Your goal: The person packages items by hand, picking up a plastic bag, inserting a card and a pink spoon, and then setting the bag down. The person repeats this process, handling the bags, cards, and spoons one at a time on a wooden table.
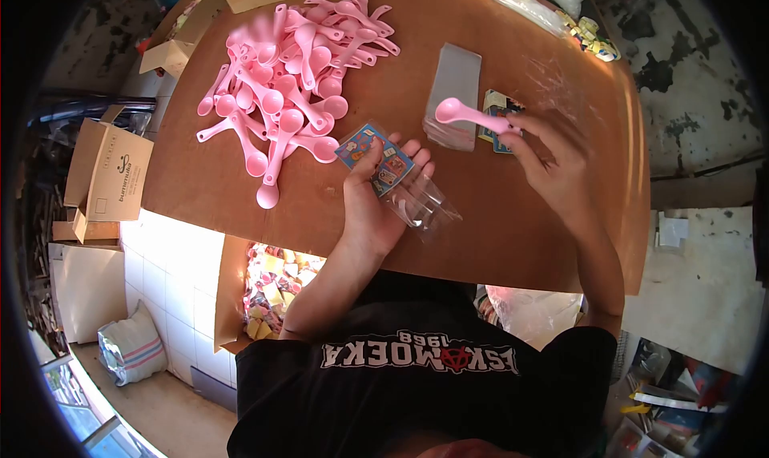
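My left hand (371,211) is palm up with its thumb pressed on a blue printed card (386,168). A clear plastic bag (424,205) goes with the card and hangs over the fingers, its lower end crinkled. My right hand (557,165) pinches a pink measuring spoon (455,112) by the end of its handle, with the bowl pointing left. Below that spoon are a stack of clear plastic bags (456,72) and more printed cards (498,103), partly covered by the spoon and hand. A heap of pink measuring spoons (292,81) lies left of my hands.
The brown table (304,209) carries plastic packets (529,8) and a small yellow bundle (594,40) at its far right. Cardboard boxes (116,169) stand to the left. A carton of small wrapped pieces (272,286) is below the near edge, beside my left forearm.
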The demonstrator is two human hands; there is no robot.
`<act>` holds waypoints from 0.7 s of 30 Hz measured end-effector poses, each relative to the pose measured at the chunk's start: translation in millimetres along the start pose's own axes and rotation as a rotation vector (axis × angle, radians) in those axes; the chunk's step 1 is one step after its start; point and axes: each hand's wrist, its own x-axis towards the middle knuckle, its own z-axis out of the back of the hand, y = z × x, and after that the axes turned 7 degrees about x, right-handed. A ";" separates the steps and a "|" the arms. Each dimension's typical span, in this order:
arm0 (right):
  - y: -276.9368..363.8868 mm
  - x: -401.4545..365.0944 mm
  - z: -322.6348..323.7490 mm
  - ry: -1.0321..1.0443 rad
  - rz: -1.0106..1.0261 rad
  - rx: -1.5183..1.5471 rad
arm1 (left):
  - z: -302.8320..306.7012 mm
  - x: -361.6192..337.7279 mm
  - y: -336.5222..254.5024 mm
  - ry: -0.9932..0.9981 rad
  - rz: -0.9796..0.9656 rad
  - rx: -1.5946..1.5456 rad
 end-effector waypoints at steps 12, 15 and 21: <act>44.7 -105.2 44.8 0.027 -0.079 0.219 | -9.4 23.4 11.4 0.091 -0.121 -0.192; 43.3 -105.0 40.7 -0.023 -0.042 0.198 | -26.0 15.0 28.0 0.058 -0.106 -0.143; 43.9 -98.8 28.3 -0.043 0.024 0.112 | -37.6 2.5 56.7 0.151 -0.077 -0.067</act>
